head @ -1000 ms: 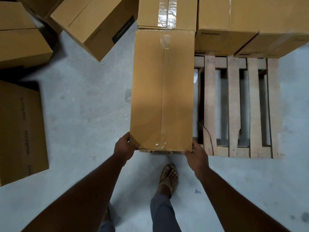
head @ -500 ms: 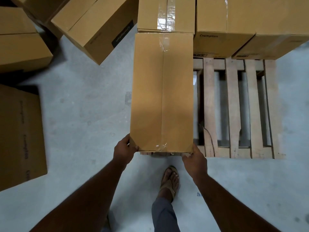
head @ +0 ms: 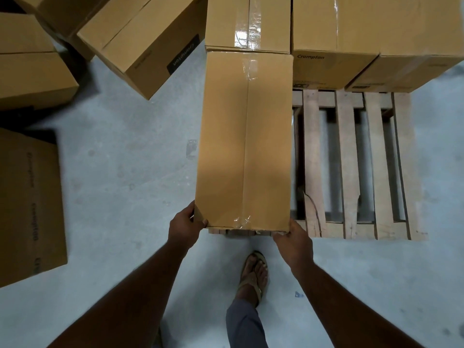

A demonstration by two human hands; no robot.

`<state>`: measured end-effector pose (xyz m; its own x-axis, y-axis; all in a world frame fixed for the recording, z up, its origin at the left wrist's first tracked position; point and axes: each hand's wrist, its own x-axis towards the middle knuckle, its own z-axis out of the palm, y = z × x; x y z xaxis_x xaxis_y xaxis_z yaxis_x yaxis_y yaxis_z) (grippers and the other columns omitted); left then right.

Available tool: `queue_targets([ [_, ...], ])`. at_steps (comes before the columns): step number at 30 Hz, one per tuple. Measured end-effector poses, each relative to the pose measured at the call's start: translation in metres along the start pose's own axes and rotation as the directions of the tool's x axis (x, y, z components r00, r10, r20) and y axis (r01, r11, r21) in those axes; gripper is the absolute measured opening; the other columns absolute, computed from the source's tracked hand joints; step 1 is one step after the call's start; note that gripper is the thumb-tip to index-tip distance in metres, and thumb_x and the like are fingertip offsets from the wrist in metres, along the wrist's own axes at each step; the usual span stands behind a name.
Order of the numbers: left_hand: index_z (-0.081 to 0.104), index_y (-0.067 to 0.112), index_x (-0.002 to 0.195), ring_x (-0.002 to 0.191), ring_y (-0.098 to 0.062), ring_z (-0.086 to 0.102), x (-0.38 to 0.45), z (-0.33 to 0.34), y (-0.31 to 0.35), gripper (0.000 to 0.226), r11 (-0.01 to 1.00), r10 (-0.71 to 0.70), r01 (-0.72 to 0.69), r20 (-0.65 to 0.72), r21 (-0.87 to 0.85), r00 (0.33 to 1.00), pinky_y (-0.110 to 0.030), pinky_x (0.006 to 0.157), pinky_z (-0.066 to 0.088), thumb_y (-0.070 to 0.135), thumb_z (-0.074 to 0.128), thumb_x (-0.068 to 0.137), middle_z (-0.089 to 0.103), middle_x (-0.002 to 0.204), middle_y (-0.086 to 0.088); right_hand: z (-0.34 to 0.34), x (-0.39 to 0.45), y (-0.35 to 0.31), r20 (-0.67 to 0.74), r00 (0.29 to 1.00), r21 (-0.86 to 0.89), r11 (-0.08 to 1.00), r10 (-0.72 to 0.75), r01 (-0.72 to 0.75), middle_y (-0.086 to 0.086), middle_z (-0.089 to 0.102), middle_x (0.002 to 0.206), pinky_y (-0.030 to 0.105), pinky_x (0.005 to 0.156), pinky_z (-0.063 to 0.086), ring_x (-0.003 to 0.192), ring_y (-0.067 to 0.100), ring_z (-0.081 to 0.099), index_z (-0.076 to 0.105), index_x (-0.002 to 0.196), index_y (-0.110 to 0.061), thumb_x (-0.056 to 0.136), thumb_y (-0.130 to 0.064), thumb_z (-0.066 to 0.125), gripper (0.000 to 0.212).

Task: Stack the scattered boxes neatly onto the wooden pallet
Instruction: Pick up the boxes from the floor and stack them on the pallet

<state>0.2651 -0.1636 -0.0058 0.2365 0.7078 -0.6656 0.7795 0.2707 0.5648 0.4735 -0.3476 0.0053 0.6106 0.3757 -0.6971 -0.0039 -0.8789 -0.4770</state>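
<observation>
Loose boxes lying off the pallet at left – one big box (head: 30, 204) flat on the floor (head: 120, 151), another (head: 32, 71) behind it, a tilted one with a dark label (head: 140, 43) further in. Left hand (head: 185, 226) at the near left corner of the long taped box (head: 244, 144), fingers curled round the corner edge, grip closed on cardboard. Compared with a second ago: box nudged slightly away from the body, far end now butted up tight against the taped box (head: 248, 21) behind it, near end just about level with the pallet's front edge, a sliver of wood showing underneath. Right hand (head: 295, 241) on the near right corner, shifted a touch lower, fingers wrapped under the bottom edge – grip closed there too. Wooden pallet (head: 349, 167) mostly bare to the right of the box, slats open, one slat cracked near the front. Two more boxes (head: 334, 41) across the pallet's back. Reads as box seated and squared in the left column – probably just release left, then fetch the next loose box for the open slats. Sandalled foot (head: 253, 272) planted close to the pallet front.
</observation>
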Motion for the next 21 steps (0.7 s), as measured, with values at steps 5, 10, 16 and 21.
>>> queue_targets([
  [5,0.053,0.028,0.15,0.117,-0.026,0.065,0.002,0.004,0.007,0.064,0.999,-0.035,0.035,-0.032,-0.022,0.999,-0.039,0.096,0.055,0.007,0.071,0.091,0.07,0.133,-0.001,-0.002,0.003,-0.004,0.021,1.0,0.014,1.0,0.008,-0.008,0.0,0.071,0.125,0.027,0.087,0.047,0.112,0.024,0.065,0.058,0.142,-0.026,0.092,-0.021,0.074,0.053],
  [10,0.056,0.027,0.147,0.112,-0.027,0.067,-0.006,0.004,0.009,0.059,1.0,-0.011,0.011,-0.025,0.019,1.0,-0.04,0.093,0.056,0.012,0.071,0.091,0.073,0.127,-0.002,-0.005,0.001,-0.006,0.035,0.999,0.046,0.999,0.025,-0.027,-0.002,0.071,0.125,0.031,0.09,0.049,0.114,0.026,0.065,0.056,0.142,-0.029,0.089,-0.022,0.077,0.057],
  [16,0.059,0.028,0.142,0.115,-0.028,0.067,-0.009,0.002,0.006,0.058,0.998,-0.047,0.047,0.018,-0.029,0.999,-0.042,0.094,0.057,0.024,0.078,0.088,0.072,0.121,0.002,-0.004,0.002,-0.005,0.063,0.996,0.088,0.994,0.059,-0.064,-0.002,0.069,0.123,0.037,0.092,0.052,0.113,0.026,0.063,0.058,0.14,-0.028,0.093,-0.029,0.075,0.05],
  [21,0.033,0.013,0.159,0.146,-0.033,0.043,-0.032,-0.006,0.023,0.084,0.992,-0.093,0.097,-0.051,0.084,0.994,-0.047,0.115,0.04,0.046,0.073,0.093,0.041,0.162,-0.01,-0.015,-0.024,-0.028,-0.008,1.0,0.096,0.995,-0.02,0.021,0.006,0.059,0.144,0.033,0.097,0.047,0.13,0.03,0.058,0.047,0.149,-0.017,0.098,-0.022,0.068,0.055],
])
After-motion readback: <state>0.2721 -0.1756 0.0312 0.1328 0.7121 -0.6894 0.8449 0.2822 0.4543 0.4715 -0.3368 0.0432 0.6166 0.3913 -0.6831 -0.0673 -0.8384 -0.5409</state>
